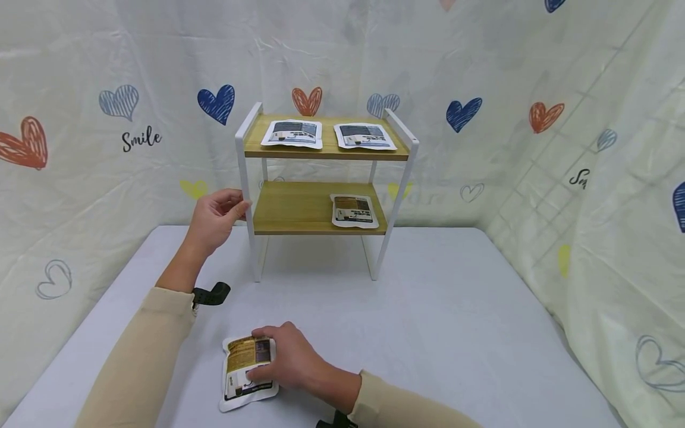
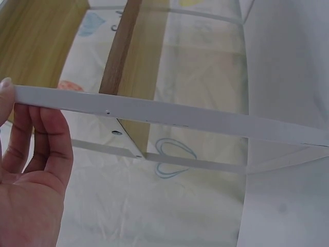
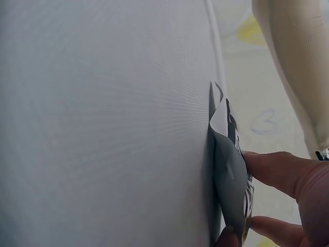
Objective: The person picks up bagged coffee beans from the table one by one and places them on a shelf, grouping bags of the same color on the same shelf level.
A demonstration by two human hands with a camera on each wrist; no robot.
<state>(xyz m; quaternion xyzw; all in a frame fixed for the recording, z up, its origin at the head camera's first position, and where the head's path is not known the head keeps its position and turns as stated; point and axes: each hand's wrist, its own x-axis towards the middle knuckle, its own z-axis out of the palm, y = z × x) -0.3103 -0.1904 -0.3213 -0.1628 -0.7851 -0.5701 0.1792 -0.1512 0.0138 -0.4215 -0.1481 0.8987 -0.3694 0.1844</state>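
Observation:
My left hand [image 1: 214,217] pinches the white left leg of a two-tier shelf rack [image 1: 246,178]. In the left wrist view, the thumb lies on one side of the white frame bar [image 2: 169,114] and the curled fingers [image 2: 54,134] on the other. At the front of the table, my right hand [image 1: 294,359] grips the right side of a white foil pouch with a gold-and-black label [image 1: 243,365]. The right wrist view shows this pouch [image 3: 231,170] edge-on, close against the white tabletop, with a fingertip [image 3: 227,237] at its underside.
Two pouches with blue labels, a left one [image 1: 293,134] and a right one [image 1: 365,137], lie on the upper shelf. A brown-labelled pouch [image 1: 354,211] lies on the right of the lower shelf [image 1: 291,208]. Behind the white table [image 1: 455,321] hangs a heart-patterned curtain [image 1: 342,53].

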